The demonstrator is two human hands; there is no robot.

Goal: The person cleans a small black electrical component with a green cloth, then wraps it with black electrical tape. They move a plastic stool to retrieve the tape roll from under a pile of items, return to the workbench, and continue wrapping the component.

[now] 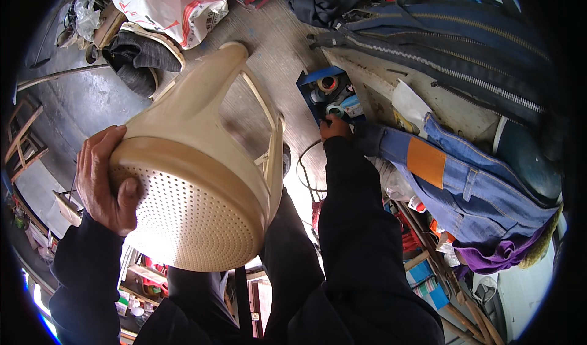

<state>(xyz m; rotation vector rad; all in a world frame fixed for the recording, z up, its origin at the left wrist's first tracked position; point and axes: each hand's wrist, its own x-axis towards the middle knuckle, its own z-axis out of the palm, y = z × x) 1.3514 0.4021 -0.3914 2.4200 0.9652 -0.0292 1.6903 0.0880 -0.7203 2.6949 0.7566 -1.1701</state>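
A beige plastic stool point(189, 186) is tipped on its side, its round seat dotted with small holes turned toward me and its legs pointing away. My left hand point(104, 183) grips the seat's rim at the left, thumb on the perforated face and fingers over the edge. Past the stool to the right, my right hand point(335, 128) has its fingers curled at the near wall of a small blue box point(318, 76). Inside that box lie rolls of tape point(328, 84) and other small things. The fingertips of my right hand are partly hidden.
Dark shoes point(137, 57) and a white plastic bag point(174, 8) lie at the far left. At the right hang blue jeans point(452, 180) with dark zipped garments point(446, 51) beyond. A purple cloth point(498, 253) and wooden sticks point(471, 314) are at the lower right.
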